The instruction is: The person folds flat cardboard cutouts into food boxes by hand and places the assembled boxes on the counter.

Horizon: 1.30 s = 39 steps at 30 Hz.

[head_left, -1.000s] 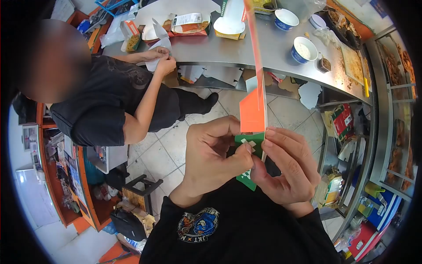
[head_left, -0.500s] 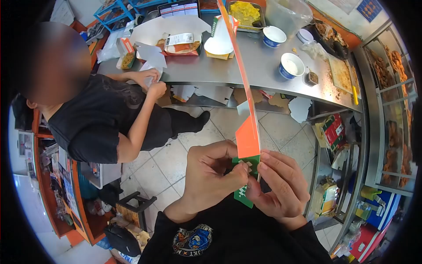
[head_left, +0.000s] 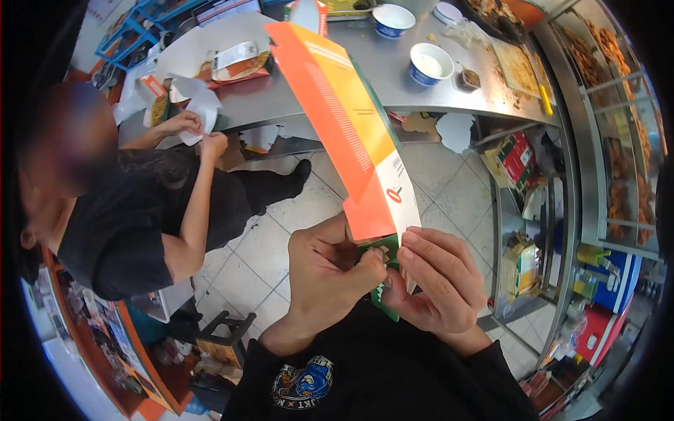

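Observation:
A folding carton, orange, yellow, white and green, stands up from my two hands with its printed side panels showing. My left hand pinches a green flap at its lower end between thumb and fingers. My right hand is closed on the carton's lower right edge, its fingertips on the white panel and its thumb near the green flap. Both thumbs are close together over the green part. The fold between my hands is partly hidden by the fingers.
A co-worker stands at the left, holding white paper. The steel counter beyond carries a boxed meal, white-and-blue bowls and a sauce tub. A stool stands lower left; a food display is at the right.
The carton has turned from nearly edge-on, so its wide printed panels show, and leans left. My hands keep their hold. The view has shifted, moving the counter and co-worker left.

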Each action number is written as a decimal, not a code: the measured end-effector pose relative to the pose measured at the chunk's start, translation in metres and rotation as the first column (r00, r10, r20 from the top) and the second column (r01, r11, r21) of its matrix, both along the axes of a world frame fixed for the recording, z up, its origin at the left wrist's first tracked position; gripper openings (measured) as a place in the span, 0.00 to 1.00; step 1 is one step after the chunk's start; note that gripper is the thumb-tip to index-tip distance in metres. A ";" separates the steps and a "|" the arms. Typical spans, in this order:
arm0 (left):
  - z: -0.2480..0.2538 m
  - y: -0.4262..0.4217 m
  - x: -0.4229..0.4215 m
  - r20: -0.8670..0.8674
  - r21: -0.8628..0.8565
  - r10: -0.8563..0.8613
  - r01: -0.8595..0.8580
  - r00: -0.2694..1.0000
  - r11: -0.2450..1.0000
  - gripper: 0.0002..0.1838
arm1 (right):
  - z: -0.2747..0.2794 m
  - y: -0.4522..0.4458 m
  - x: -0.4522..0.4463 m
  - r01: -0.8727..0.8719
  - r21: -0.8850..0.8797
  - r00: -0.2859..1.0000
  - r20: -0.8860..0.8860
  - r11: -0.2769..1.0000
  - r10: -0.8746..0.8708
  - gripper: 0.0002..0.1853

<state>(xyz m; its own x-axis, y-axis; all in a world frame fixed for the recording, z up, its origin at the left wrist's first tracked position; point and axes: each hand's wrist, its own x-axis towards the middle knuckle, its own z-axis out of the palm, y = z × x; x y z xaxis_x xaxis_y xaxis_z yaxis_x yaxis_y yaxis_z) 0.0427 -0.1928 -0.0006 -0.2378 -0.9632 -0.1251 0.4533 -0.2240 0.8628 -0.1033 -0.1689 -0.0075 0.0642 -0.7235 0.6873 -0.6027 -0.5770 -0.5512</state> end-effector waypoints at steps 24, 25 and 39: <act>0.019 0.156 -0.106 -0.188 -0.258 -0.392 0.340 0.901 0.905 0.15 | 0.093 0.223 -0.116 0.111 -0.083 0.994 0.014 0.990 -0.111 0.22; 0.020 0.167 -0.115 -0.204 -0.269 -0.376 0.317 0.904 0.909 0.15 | 0.090 0.233 -0.127 0.118 -0.028 0.993 0.002 0.993 -0.118 0.22; 0.037 0.269 -0.147 -0.536 -0.121 -0.471 0.488 0.701 0.865 0.14 | 0.067 0.324 -0.148 0.179 -0.092 0.966 0.203 0.980 -0.158 0.24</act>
